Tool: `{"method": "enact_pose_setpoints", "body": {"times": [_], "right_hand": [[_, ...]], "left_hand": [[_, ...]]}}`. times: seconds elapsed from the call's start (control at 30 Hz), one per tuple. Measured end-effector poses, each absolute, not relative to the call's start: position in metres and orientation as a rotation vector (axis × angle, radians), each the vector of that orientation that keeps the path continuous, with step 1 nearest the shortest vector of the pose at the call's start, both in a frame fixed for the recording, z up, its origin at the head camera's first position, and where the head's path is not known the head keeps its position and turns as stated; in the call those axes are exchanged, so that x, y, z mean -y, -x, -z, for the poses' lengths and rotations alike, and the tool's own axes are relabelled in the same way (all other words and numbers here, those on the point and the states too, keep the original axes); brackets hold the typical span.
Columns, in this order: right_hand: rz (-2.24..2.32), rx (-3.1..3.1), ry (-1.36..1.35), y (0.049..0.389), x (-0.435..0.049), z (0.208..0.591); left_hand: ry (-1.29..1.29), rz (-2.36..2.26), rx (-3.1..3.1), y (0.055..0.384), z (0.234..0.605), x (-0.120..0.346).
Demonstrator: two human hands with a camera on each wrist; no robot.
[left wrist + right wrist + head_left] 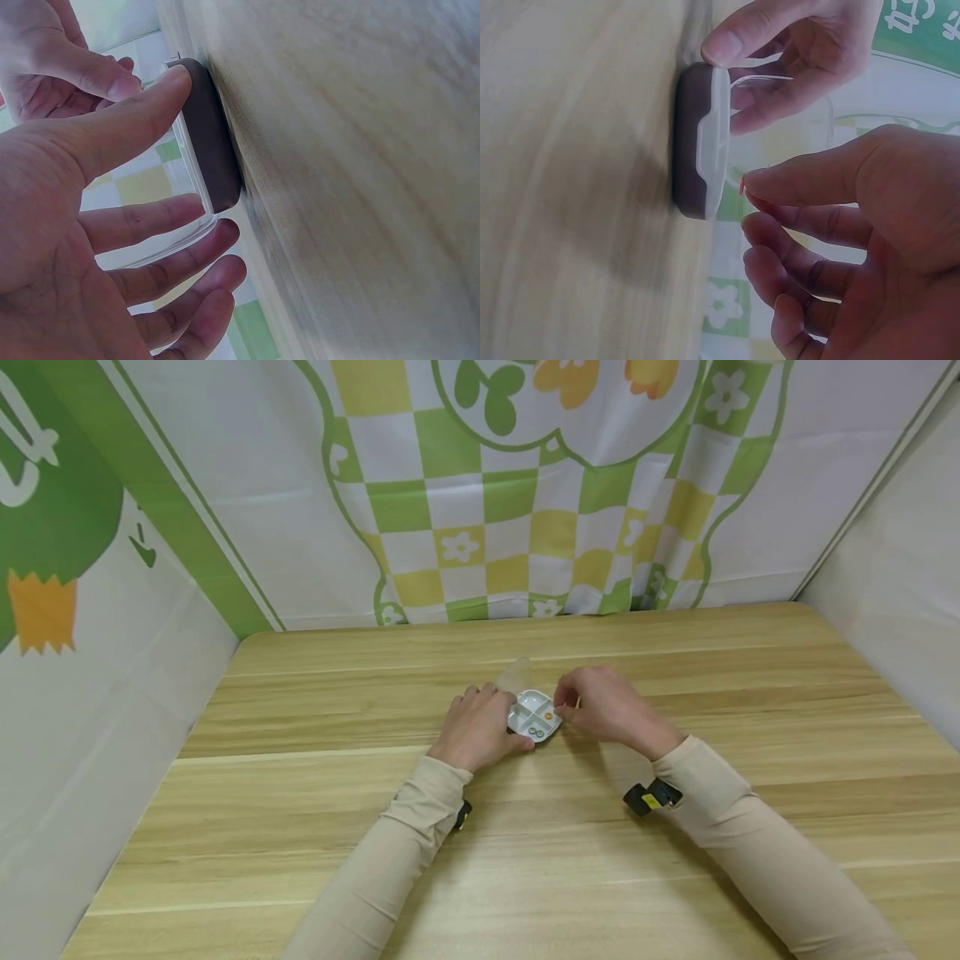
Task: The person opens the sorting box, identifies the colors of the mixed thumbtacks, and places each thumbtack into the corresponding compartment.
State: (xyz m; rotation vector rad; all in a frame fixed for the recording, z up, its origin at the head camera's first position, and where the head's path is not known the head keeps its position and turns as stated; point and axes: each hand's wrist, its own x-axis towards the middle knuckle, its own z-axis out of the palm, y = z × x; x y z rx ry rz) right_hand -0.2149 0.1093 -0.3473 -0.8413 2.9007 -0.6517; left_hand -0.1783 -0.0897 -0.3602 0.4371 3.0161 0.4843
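Note:
A small white pill box [531,717] with four compartments and a dark base [212,142] lies on the table, its clear lid [515,674] raised at the back. My left hand [478,727] holds it by the left side, thumb at the near edge and index finger at the far one. An orange round piece [549,716] lies in the right compartment, and two small round pieces [536,732] with pale centres lie in the near one. Beside the right rim, my right hand [603,708] pinches a tiny orange piece [742,184] between thumb and index finger.
The wood-grain table [300,827] runs back to a checkered green, yellow and white cloth [480,510]. Pale cloth walls rise at the left and right. A black wrist camera [651,797] sits under the right cuff.

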Motion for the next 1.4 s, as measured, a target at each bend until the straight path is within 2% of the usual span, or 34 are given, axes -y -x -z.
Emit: {"method": "enact_pose_setpoints", "body": {"times": [1.4], "right_hand": [[0.699,-2.904,0.786,0.215,-0.106,0.360]], "left_hand": [[-0.432,-0.477,-3.011,0.178,0.360,0.090]]}}
